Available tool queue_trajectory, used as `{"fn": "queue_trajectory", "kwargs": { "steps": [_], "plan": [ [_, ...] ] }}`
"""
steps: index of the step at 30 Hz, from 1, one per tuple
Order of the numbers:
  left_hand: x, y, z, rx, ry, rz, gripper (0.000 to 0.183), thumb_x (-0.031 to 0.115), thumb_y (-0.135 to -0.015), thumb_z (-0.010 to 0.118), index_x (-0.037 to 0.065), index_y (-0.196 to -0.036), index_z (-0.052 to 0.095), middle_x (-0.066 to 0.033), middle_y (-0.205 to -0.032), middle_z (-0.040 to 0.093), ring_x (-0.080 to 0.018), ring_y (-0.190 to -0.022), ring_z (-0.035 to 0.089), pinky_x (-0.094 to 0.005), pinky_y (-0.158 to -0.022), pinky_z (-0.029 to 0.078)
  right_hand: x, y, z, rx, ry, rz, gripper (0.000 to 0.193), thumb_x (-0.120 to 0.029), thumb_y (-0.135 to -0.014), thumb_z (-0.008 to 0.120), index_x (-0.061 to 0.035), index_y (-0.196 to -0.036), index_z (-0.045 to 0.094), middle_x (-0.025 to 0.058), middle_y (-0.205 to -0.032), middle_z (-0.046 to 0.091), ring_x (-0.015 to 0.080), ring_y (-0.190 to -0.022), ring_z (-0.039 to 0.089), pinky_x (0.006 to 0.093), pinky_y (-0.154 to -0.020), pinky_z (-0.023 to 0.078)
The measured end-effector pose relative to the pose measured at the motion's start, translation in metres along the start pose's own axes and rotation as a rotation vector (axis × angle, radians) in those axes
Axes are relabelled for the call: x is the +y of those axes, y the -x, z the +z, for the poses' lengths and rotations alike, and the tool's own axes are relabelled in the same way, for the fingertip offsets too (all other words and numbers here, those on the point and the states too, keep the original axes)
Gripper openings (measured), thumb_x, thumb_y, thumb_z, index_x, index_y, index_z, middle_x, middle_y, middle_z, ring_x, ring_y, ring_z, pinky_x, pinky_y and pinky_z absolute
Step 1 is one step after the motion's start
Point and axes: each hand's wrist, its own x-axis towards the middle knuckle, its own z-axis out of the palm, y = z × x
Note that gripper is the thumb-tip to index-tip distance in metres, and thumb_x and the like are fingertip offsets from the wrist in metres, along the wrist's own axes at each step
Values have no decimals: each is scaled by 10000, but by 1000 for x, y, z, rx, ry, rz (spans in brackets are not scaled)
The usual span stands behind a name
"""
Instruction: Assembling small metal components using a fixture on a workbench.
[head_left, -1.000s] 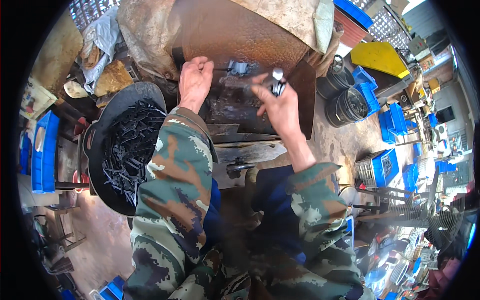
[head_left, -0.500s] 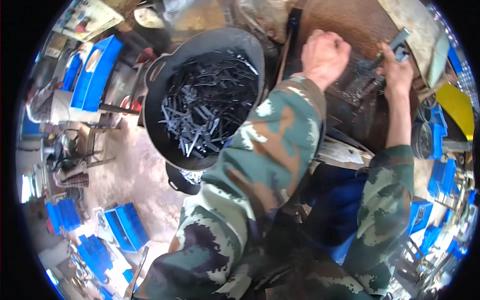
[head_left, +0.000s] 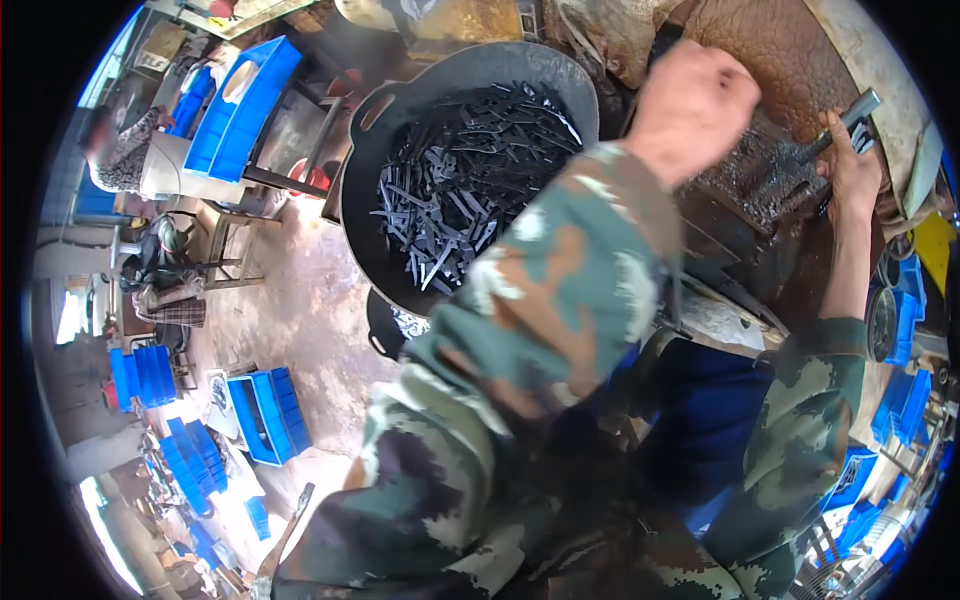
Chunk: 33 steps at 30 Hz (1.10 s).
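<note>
My left hand [head_left: 700, 108] is closed in a fist above the left side of a wet, dirty brown work surface [head_left: 760, 45]. Its fingers curl away from view, so what they hold, if anything, is hidden. At the far right of that surface, my right hand [head_left: 852, 178] grips a grey metal rod [head_left: 862, 106], whose round end sticks up past the fingers. Dark wet grit lies under and beside the rod. Left of my left forearm stands a big black tub [head_left: 365, 235] with handle holes, holding many thin dark metal strips [head_left: 470, 165].
Blue plastic bins [head_left: 265, 415] stand on the floor at left, and more blue bins [head_left: 905, 405] are at right. A blue tray [head_left: 240, 110] rests on a stand at upper left, with another person [head_left: 125, 150] seated beyond it. A pale sheet [head_left: 880, 60] borders the work surface.
My left hand has risen off the surface and looks larger and slightly blurred. The view has swung, shifting the scene to the right. My right hand still grips the rod.
</note>
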Motion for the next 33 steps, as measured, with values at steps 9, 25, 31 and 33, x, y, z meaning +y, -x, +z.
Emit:
{"fn": "queue_trajectory", "kwargs": {
  "steps": [9,25,31,33],
  "plan": [
    [-82,102,-233,-343,-508,-118,121,109,-852,661,24,-921,714,-132,-865,636,-297,-851,648,-385,-785,521,4,-14,-11,12,40,-4,318,-364,-893,724,-57,-965,761,-7,-843,669,67,-601,518,233,-513,460],
    [-119,171,-285,-557,-713,-4,226,5,-728,666,70,-914,556,-112,-908,541,-344,-863,563,-418,-778,457,3,-4,0,16,38,-10,301,-360,-909,713,-71,-974,766,-13,-738,623,57,-520,467,225,-484,447],
    [-106,171,-290,-291,-424,-414,174,-73,-795,557,18,-937,511,-83,-762,510,-160,-695,550,-321,-629,456,-2,-8,-3,10,37,-12,308,-357,-911,711,-62,-979,764,-10,-789,640,60,-520,476,223,-486,457],
    [-99,161,-266,-234,-339,-396,144,-35,-811,587,7,-944,556,-69,-756,543,-108,-720,549,-306,-647,472,-1,-7,-4,18,25,-32,309,-358,-911,711,-61,-981,763,-7,-801,645,62,-519,481,223,-485,459]
  ]
}}
